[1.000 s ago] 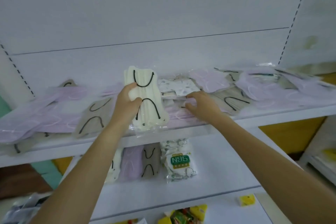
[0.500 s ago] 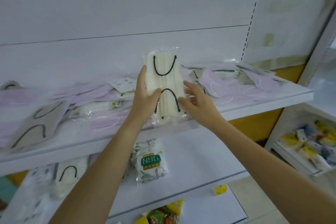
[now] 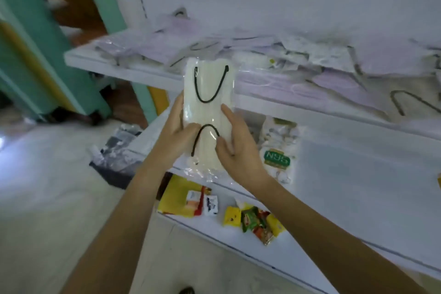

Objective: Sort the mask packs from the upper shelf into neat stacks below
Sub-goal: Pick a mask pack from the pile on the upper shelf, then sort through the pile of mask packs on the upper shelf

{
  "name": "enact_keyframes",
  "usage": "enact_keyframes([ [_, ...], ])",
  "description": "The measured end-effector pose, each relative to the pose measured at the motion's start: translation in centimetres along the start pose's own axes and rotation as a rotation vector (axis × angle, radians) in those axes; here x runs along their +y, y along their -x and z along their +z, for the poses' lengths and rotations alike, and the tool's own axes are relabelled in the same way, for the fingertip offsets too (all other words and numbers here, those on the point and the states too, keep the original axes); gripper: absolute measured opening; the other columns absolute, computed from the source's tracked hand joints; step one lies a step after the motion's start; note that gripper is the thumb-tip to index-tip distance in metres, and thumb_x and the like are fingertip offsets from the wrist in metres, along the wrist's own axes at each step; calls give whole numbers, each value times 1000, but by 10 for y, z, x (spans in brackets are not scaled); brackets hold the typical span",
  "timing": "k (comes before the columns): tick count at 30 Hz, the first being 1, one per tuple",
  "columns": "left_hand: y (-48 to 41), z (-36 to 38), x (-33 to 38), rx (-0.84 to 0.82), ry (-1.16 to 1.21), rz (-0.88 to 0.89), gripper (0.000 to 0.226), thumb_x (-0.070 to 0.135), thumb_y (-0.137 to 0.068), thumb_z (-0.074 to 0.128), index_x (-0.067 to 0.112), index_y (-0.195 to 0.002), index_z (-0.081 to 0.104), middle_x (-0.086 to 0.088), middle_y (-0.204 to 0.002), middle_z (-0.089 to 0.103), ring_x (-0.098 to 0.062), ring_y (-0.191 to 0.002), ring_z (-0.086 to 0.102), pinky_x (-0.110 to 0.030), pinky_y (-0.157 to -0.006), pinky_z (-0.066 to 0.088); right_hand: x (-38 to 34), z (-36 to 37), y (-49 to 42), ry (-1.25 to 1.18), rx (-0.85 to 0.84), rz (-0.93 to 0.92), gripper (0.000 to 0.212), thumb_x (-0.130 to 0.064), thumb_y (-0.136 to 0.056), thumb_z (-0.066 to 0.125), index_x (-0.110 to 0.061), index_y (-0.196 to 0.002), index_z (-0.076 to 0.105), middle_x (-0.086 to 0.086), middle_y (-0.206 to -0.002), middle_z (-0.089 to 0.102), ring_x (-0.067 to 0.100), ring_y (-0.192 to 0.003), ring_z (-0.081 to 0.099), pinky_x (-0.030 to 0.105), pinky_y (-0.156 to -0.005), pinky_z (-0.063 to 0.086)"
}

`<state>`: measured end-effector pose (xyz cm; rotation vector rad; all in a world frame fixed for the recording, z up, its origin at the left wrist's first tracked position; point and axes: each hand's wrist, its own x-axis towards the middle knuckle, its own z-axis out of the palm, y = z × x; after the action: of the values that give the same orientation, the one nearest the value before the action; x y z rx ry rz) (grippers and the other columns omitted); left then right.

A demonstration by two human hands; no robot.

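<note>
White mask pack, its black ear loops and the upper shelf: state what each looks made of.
White mask pack: clear glossy plastic film wrapper, going by the glare and crinkled bottom edge; the masks inside look like pleated matte nonwoven fabric. Black ear loops: thin matte cord, probably elastic. Upper shelf: smooth white painted board, possibly metal; the look leaves it open.

The white mask pack (image 3: 208, 112) hides the left hand's (image 3: 176, 136) fingers, so only the thumb shows, and it also hides the lower shelf (image 3: 358, 174) behind the grip. Above the grip, the upper-shelf packs (image 3: 310, 62) smear into blur. Just right, the green-labelled pack (image 3: 278, 160) has unreadable print. Further right, a black-looped mask (image 3: 415, 102) is cut off at the edge.
</note>
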<state>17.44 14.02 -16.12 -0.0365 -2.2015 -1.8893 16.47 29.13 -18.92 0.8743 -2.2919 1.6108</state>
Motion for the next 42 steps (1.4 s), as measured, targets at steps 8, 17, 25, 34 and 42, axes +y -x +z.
enact_keyframes([
  [8, 10, -90, -115, 250, -6, -491, 73, -2, -87, 60, 24, -146, 25, -12, -130, 51, -23, -112, 55, -32, -85, 51, 60, 127, 14, -152, -242, 423, 47, 1, -91, 51, -16, -134, 43, 3, -129, 38, 15, -104, 46, 1, -79, 37],
  [17, -76, -141, -199, -90, -184, -652, 46, 15, -92, 56, 14, -135, 41, -3, -115, 57, -18, -99, 57, -27, -79, 50, 116, 216, -25, -18, 40, 746, 42, -2, -91, 48, -14, -132, 49, 3, -135, 45, 10, -98, 49, 13, -80, 38],
  [25, -144, -140, -253, -232, -374, -485, 55, -5, -89, 48, 9, -141, 39, -9, -135, 50, -23, -120, 50, -22, -84, 42, 185, 230, -82, 189, 162, 759, 40, -2, -92, 47, -9, -131, 50, 11, -136, 48, 18, -101, 53, 19, -79, 39],
  [34, -246, -100, -301, -209, -606, -169, 46, -7, -91, 41, 1, -136, 42, -17, -139, 44, -27, -125, 45, -13, -88, 31, 292, 216, -170, 368, 158, 693, 18, -2, -89, 48, 2, -94, 64, 16, -106, 60, 24, -92, 56, 21, -69, 38],
  [42, -263, -84, -334, -314, -847, -221, 28, 5, -91, 44, -7, -114, 52, -24, -140, 29, -38, -129, 31, -39, -103, 34, 321, 231, -174, 365, 64, 745, 13, -8, -90, 48, -13, -89, 60, 17, -118, 55, 29, -106, 54, 29, -82, 40],
])
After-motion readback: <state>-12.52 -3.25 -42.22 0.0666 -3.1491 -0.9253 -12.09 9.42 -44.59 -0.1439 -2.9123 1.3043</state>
